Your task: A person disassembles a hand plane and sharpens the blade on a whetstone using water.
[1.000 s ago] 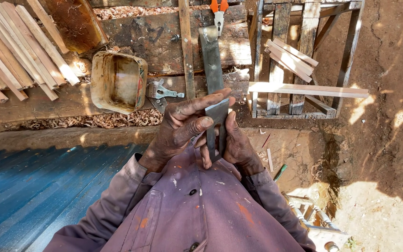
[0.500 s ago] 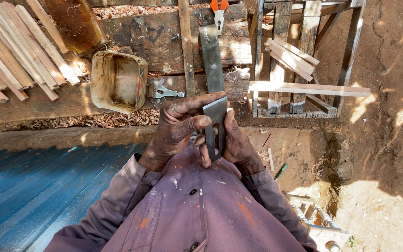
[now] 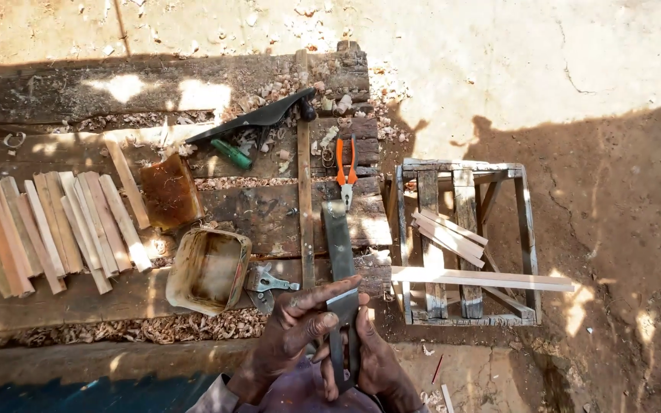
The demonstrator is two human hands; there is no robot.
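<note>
I see both hands, left hand (image 3: pixel 292 336) and right hand (image 3: pixel 376 359), closed on the flat grey metal blade (image 3: pixel 343 321); a slip, I judge, could cut fingers.

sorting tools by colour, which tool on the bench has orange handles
The pliers, lying above the long flat stone. The screwdriver to their left has a green handle instead.

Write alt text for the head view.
Both hands, left hand and right hand, grip a flat metal blade against a long sharpening stone on a rough wooden workbench. Nearby lie orange-handled pliers, a rectangular tin and wooden sticks.
</note>
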